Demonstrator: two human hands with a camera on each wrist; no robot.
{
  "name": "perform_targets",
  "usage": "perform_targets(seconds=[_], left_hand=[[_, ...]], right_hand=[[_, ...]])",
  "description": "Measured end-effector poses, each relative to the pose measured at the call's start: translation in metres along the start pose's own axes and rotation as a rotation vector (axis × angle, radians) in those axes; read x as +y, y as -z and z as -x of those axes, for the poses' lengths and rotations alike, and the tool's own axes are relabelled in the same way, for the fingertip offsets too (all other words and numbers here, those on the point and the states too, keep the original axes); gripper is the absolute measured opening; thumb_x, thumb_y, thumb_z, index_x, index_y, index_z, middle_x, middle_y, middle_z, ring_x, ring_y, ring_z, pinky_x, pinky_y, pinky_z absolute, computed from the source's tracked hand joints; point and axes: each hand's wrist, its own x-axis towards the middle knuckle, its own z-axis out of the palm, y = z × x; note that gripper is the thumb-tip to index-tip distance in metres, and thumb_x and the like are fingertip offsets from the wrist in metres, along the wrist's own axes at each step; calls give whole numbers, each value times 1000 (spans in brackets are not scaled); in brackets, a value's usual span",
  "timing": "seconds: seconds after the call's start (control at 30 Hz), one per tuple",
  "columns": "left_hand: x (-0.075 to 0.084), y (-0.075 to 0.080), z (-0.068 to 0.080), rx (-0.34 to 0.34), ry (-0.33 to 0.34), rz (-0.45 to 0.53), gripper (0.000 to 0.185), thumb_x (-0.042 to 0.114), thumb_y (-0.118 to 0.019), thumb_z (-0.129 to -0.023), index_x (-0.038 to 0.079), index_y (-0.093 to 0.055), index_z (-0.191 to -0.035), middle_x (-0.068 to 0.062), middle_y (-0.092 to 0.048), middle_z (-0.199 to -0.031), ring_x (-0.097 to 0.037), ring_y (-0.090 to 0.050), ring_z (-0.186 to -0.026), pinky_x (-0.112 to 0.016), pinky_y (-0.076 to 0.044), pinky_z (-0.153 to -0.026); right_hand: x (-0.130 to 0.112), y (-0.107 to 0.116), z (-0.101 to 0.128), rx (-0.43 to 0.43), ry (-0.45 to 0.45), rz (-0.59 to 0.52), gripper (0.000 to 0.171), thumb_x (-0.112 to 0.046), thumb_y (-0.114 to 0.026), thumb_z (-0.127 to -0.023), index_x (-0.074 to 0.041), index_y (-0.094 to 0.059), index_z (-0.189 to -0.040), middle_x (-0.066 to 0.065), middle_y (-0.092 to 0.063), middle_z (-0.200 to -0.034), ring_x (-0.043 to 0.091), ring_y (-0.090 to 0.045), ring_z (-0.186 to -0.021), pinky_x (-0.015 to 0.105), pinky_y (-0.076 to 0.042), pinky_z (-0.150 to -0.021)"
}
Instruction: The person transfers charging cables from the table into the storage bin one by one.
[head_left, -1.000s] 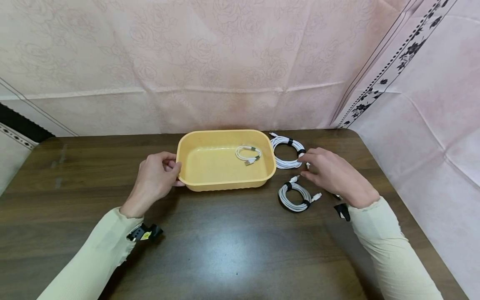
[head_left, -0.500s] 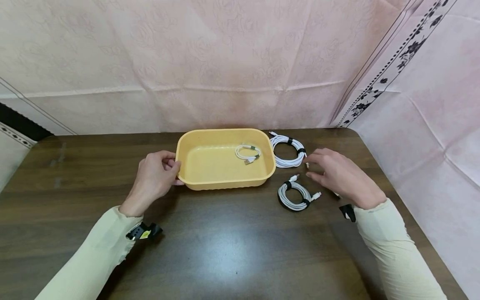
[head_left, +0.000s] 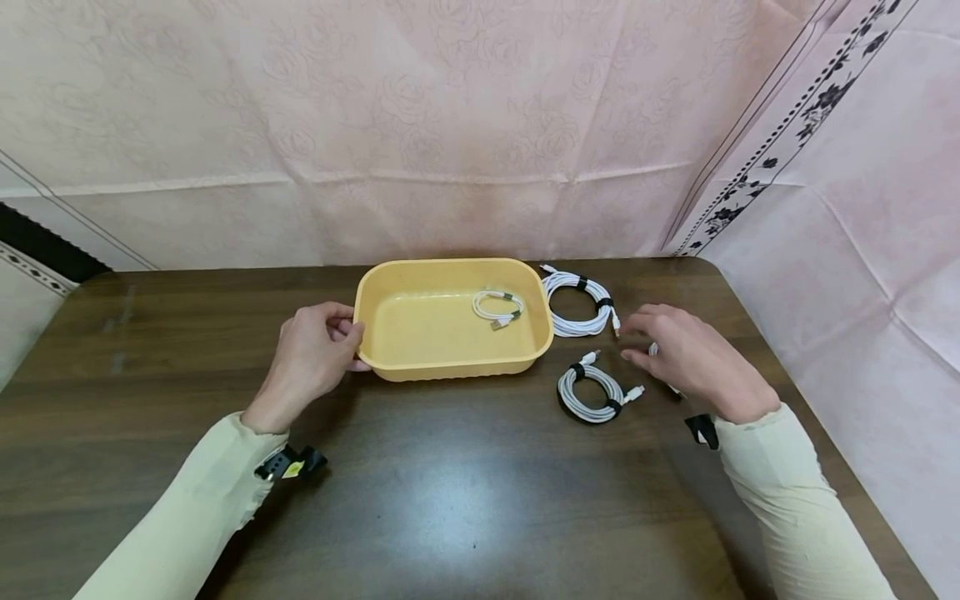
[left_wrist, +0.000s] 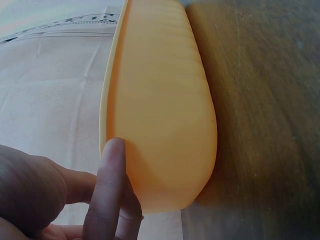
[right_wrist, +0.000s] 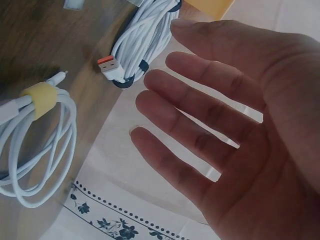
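Observation:
A yellow plastic tub [head_left: 390, 333] stands mid-table with a small coiled white cable [head_left: 497, 308] inside. My left hand [head_left: 352, 337] grips the tub's left rim; in the left wrist view its fingers [left_wrist: 107, 190] lie against the tub wall [left_wrist: 160, 115]. Right of the tub are two coiled white cables with black ties, one farther [head_left: 577, 304] and one nearer [head_left: 590, 393]. My right hand [head_left: 633, 336] hovers beside them, holding nothing, its fingers [right_wrist: 200, 115] spread. Below it lies a cable with a yellow tie [right_wrist: 37, 130], next to the coil with an orange plug [right_wrist: 145, 45].
The dark wooden table [head_left: 450, 500] ends at a pink cloth backdrop [head_left: 450, 125] behind and on the right. Its right edge runs close behind my right hand. Black wrist straps [head_left: 288, 464] show on both sleeves.
My right hand has drawn away from the farther coil, moving right and slightly toward me. The left hand and the tub have stayed put.

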Motion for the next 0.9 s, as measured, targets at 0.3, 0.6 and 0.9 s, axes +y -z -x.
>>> perform_targets(seconds=[0.3, 0.6, 0.9], left_hand=[[-1, -1, 0, 2, -2, -8, 35, 13, -57, -103, -7, -57, -132, -21, -62, -104, -13, -70, -68, -33, -66, -68], [0, 0, -1, -2, 5, -13, 37, 13, -58, -103, -6, -56, -134, -21, -62, -105, -14, -71, -68, -33, -66, -69], [1, 0, 1, 3, -3, -15, 35, 13, -57, -103, -7, -57, -132, -21, -62, -104, -13, -71, -68, -33, -66, -68]], right_hand=[[4, -2, 3, 5, -9, 0, 22, -14, -74, -91, -5, -73, -112, 10, -74, -106, 30, -70, -101, 49, -58, -89], [8, -3, 6, 0, -31, 2, 22, -14, -75, -90, -7, -74, -111, 9, -74, -105, 30, -70, -99, 49, -58, -87], [11, -4, 11, -1, -40, 9, 23, -15, -76, -90, -8, -74, -111, 9, -74, -106, 30, -70, -100, 50, -58, -89]])
